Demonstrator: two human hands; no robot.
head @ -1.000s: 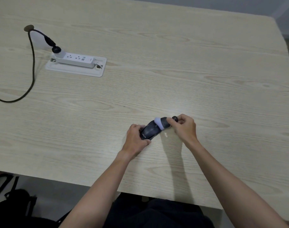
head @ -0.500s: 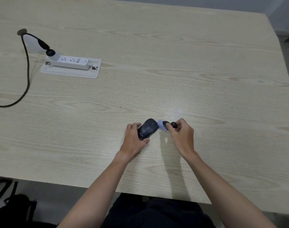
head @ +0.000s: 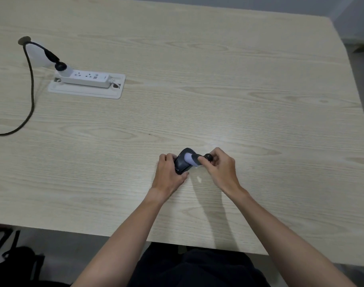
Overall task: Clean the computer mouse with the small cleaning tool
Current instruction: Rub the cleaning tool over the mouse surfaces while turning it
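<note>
A dark computer mouse (head: 182,165) lies on the light wooden table (head: 218,90), near its front edge. My left hand (head: 169,172) grips the mouse from the left and near side. The small cleaning tool (head: 194,158) has a pale lilac head and a dark handle with a round knob. My right hand (head: 219,166) pinches that handle from the right. The lilac head rests on top of the mouse, toward its right side.
A white power strip (head: 86,78) sits in a white tray (head: 85,91) at the far left. A black cable (head: 30,85) runs from it toward the left edge. A dark bag (head: 17,264) lies on the floor below the table's near edge.
The tool's head was beside the mouse half a second ago; it has moved left and back onto the mouse's top. My left hand keeps its hold on the mouse.
</note>
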